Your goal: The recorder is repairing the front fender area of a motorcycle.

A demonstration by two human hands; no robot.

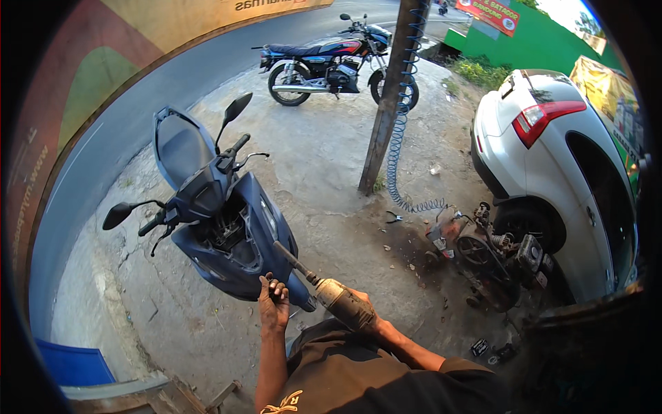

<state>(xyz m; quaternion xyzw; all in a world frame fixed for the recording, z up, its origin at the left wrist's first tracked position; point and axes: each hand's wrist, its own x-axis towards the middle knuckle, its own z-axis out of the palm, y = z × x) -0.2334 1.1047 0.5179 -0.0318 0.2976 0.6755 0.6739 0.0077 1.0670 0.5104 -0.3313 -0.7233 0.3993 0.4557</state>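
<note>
My right hand (376, 323) grips a worn, tan-and-brown cylindrical power tool (341, 302) with a long dark shaft (295, 259) at its front. The shaft points up and left, toward the front of a dark blue scooter (258, 221). Most of my right hand's fingers are hidden behind the tool's body. To the left of the tool, my left hand (274, 307) is raised with its fingers curled in. Something small and dark seems to sit among those fingers, too small to name. An opening in the scooter's front shows its inner parts.
A motorcycle (334, 67) stands beyond a leaning post (387, 117) with a coiled blue air hose (394, 155). Right of me are a dirty compressor (476, 252) and a white car (552, 145). Pliers (394, 217) lie on the concrete. A blue panel (72, 364) is at lower left.
</note>
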